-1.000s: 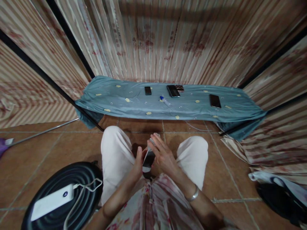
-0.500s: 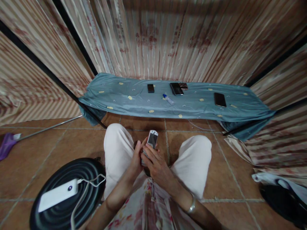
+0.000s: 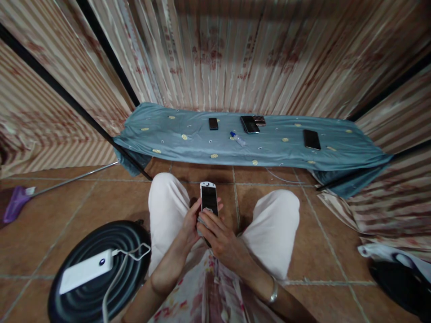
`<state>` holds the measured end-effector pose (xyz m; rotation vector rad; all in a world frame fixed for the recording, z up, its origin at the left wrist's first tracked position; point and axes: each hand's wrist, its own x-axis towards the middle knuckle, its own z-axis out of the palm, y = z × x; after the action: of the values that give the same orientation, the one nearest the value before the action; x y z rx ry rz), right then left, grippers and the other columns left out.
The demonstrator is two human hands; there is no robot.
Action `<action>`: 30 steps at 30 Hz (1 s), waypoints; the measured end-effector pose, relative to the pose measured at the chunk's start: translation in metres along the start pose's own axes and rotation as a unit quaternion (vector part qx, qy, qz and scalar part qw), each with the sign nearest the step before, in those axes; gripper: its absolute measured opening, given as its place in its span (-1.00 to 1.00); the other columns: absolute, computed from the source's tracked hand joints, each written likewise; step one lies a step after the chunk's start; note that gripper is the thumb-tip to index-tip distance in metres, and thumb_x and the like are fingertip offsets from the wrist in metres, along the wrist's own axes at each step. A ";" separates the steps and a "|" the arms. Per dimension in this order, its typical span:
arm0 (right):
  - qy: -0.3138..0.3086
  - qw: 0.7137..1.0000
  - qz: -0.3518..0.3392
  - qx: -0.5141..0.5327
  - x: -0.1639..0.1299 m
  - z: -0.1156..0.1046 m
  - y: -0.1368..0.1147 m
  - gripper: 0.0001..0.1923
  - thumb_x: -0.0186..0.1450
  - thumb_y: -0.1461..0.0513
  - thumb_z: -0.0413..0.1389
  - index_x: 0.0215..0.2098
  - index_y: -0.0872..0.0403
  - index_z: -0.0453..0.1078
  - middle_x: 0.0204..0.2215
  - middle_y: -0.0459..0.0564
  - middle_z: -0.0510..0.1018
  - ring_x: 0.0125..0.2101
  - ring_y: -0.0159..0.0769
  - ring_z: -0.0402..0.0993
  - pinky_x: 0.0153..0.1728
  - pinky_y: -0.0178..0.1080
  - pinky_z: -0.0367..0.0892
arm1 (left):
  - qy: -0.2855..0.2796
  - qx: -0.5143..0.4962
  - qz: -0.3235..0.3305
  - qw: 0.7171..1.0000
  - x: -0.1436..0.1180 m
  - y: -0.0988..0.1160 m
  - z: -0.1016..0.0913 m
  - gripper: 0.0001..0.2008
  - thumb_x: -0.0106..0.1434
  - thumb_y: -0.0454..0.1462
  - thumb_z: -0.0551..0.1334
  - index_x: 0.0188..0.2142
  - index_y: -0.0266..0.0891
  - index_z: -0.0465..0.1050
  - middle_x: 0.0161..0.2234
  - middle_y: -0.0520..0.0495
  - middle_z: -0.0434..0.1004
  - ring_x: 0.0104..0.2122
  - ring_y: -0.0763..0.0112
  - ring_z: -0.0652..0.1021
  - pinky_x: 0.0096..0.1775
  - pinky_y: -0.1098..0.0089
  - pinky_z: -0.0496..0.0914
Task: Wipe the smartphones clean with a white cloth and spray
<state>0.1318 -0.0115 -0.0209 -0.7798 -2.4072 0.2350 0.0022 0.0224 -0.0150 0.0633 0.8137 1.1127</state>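
A white phone (image 3: 209, 197) with a dark screen is held between my knees, its top end pointing away from me. My left hand (image 3: 191, 224) is closed around it from the left and below, and its fingertips show past the phone's right edge. Over the lower part of the screen lies my right hand (image 3: 218, 233), its fingers together and pressing a small grey cloth (image 3: 200, 228) onto the phone. Most of the cloth is hidden under those fingers.
Ahead stands a low bench with a blue cloth cover (image 3: 188, 146), bearing a small dark phone (image 3: 213, 124), a black device (image 3: 249, 124), a blue-capped bottle (image 3: 238, 139) and a dark phone (image 3: 311, 140). A white power bank (image 3: 86, 271) rests on a black round stool (image 3: 128, 233).
The phone has turned from leaning right to nearly straight, with more of its screen facing me. My right hand has slid slightly lower along it. The view has shifted a little.
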 end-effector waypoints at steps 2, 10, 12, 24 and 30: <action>0.010 1.000 -0.005 0.007 -0.002 0.002 0.000 -0.56 0.36 0.45 -0.05 0.20 0.25 0.27 0.21 0.23 0.35 0.33 -0.12 0.03 0.28 -0.05 0.20 | -0.013 -0.021 -0.009 1.000 0.001 0.000 -0.002 -0.62 0.33 -0.23 0.10 0.07 -0.31 0.44 -0.14 -0.23 0.64 -0.10 0.18 0.62 -0.07 0.26 0.50; -0.019 0.999 0.004 -0.033 -0.009 0.006 -0.002 -0.53 0.39 0.42 -0.10 0.26 0.21 0.19 0.23 0.15 0.33 0.33 -0.15 0.02 0.31 0.05 0.10 | -0.044 -0.077 -0.018 0.996 0.003 0.004 -0.009 -0.52 0.33 -0.08 0.08 0.16 -0.23 0.37 -0.02 -0.28 0.59 0.06 -0.03 0.52 0.11 -0.02 0.36; -0.017 0.999 0.016 -0.035 -0.011 0.006 -0.001 -0.51 0.38 0.44 -0.13 0.26 0.20 0.18 0.24 0.14 0.33 0.34 -0.16 0.01 0.31 0.07 0.07 | -0.053 -0.087 -0.005 0.995 0.004 0.005 -0.008 -0.50 0.34 -0.10 0.06 0.19 -0.24 0.33 0.02 -0.29 0.56 0.08 -0.03 0.50 0.11 -0.05 0.35; -0.073 0.994 0.079 0.017 -0.005 -0.001 0.008 -0.39 0.36 0.26 -0.03 0.35 0.24 0.02 0.34 0.22 0.11 0.37 -0.07 -0.13 0.30 0.08 0.06 | -0.026 -0.058 -0.018 0.998 -0.003 0.000 0.003 -0.51 0.40 -0.17 -0.03 0.22 -0.35 0.28 -0.02 -0.25 0.60 0.01 0.16 0.57 0.10 0.22 0.38; -0.103 0.992 0.066 0.019 -0.002 0.001 0.019 -0.30 0.37 0.15 0.01 0.37 0.29 -0.08 0.37 0.26 -0.01 0.39 -0.08 -0.27 0.33 0.08 -0.06 | 0.033 -0.019 0.047 0.998 -0.005 -0.013 0.000 -0.56 0.38 -0.23 0.05 0.22 -0.24 0.31 0.01 -0.10 0.59 0.12 0.33 0.48 0.20 0.37 0.24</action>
<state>0.1409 0.0025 -0.0291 -0.9391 -2.5362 0.4328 0.0113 0.0124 -0.0181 0.0339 0.8552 1.2238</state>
